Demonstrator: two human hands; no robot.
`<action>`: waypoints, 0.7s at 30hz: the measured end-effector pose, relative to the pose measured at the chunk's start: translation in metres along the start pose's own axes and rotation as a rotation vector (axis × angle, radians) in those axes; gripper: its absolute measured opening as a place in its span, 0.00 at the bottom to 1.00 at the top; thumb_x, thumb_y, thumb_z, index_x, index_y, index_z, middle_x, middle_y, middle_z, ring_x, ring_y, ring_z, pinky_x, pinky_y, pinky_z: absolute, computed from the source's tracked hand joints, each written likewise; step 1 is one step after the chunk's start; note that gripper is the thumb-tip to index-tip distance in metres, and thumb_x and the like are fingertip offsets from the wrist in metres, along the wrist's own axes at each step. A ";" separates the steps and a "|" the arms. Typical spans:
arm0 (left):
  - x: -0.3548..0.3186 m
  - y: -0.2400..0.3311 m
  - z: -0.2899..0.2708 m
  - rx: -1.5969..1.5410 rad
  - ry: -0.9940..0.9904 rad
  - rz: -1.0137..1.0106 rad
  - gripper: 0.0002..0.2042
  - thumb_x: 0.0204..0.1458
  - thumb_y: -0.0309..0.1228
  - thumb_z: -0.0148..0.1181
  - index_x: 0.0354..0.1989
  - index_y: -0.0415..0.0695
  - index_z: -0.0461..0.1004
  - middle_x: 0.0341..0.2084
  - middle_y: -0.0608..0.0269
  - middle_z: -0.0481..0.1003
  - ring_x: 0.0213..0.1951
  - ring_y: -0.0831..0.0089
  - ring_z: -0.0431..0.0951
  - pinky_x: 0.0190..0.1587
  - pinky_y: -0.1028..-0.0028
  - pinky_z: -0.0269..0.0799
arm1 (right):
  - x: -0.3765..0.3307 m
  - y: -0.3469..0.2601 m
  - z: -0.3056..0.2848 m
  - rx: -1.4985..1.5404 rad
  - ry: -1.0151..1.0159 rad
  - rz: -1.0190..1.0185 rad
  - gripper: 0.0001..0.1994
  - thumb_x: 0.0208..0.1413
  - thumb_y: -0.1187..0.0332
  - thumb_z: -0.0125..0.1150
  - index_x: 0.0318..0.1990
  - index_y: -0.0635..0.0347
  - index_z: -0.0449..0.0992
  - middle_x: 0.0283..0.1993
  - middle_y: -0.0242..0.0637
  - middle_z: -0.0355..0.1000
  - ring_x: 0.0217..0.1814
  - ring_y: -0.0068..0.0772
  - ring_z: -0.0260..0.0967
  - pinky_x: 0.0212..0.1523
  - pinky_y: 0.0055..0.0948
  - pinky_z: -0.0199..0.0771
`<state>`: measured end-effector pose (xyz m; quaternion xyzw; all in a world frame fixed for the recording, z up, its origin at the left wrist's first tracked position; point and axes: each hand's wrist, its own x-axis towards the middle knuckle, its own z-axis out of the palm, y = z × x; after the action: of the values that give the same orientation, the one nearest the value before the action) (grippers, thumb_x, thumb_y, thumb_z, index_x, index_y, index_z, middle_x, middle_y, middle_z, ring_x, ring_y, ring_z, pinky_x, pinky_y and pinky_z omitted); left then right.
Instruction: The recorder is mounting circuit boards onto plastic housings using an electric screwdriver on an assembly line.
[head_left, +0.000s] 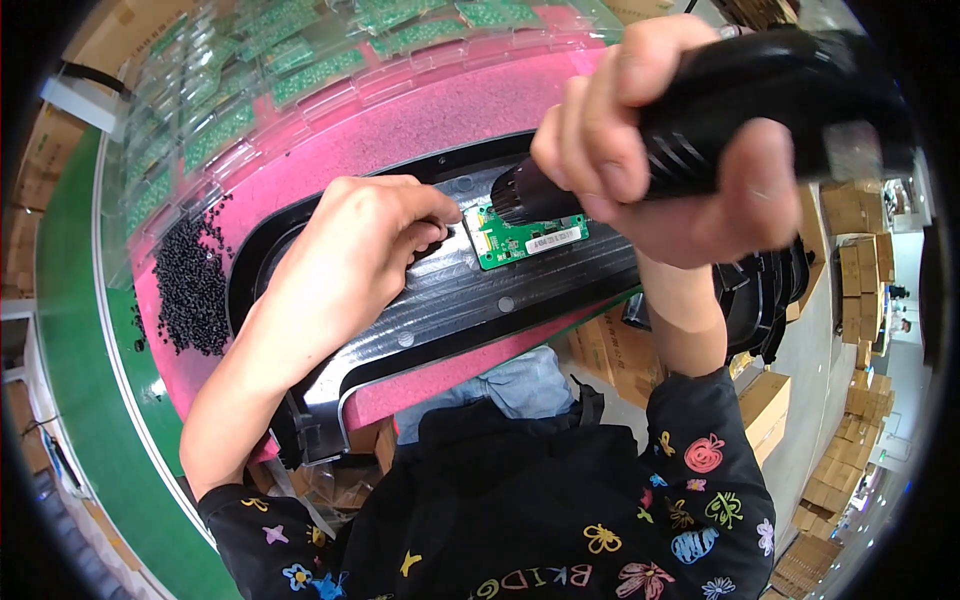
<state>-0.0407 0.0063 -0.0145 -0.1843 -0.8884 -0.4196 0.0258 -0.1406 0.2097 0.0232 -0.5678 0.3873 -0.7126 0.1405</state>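
R hand (pixel 660 150): fingers clamped on blk cylindrical pwr driver (pixel 770 95) over grn rect. PCB (pixel 516 238); L hand (pixel 365 225) nr PCB, fingers curled, can't tell if gripping.

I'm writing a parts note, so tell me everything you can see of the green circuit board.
The circuit board is a roughly rectangular green plate with pale connectors at its left end, small parts across it and a white label along the near edge. It lies face up, slightly slanted, in a glossy black, plastic-looking shell. The black tool in the right hand hides part of its far edge; whether they touch cannot be told. The left hand is beside its left end, contact unclear.
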 end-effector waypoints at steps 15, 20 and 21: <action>-0.001 0.000 -0.001 0.126 -0.040 -0.046 0.05 0.53 0.22 0.58 0.30 0.32 0.73 0.24 0.43 0.74 0.33 0.46 0.77 0.36 0.59 0.71 | 0.015 -0.008 0.033 0.037 0.476 0.522 0.12 0.54 0.68 0.64 0.37 0.67 0.69 0.20 0.37 0.64 0.20 0.24 0.61 0.22 0.24 0.62; -0.001 0.002 -0.002 0.127 0.032 -0.012 0.06 0.52 0.23 0.58 0.28 0.31 0.73 0.21 0.40 0.73 0.31 0.43 0.76 0.32 0.56 0.71 | 0.015 0.008 0.037 -0.047 0.441 0.396 0.11 0.52 0.71 0.65 0.39 0.65 0.71 0.24 0.33 0.67 0.22 0.22 0.62 0.25 0.22 0.62; 0.000 0.003 -0.003 0.135 -0.012 -0.058 0.06 0.52 0.24 0.59 0.28 0.32 0.73 0.21 0.41 0.73 0.31 0.43 0.76 0.32 0.56 0.71 | 0.014 0.013 0.036 -0.069 0.433 0.361 0.10 0.52 0.72 0.65 0.39 0.64 0.71 0.25 0.32 0.68 0.23 0.22 0.63 0.26 0.22 0.62</action>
<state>-0.0399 0.0054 -0.0102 -0.1590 -0.9198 -0.3582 0.0209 -0.1147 0.1783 0.0258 -0.3285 0.5270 -0.7673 0.1596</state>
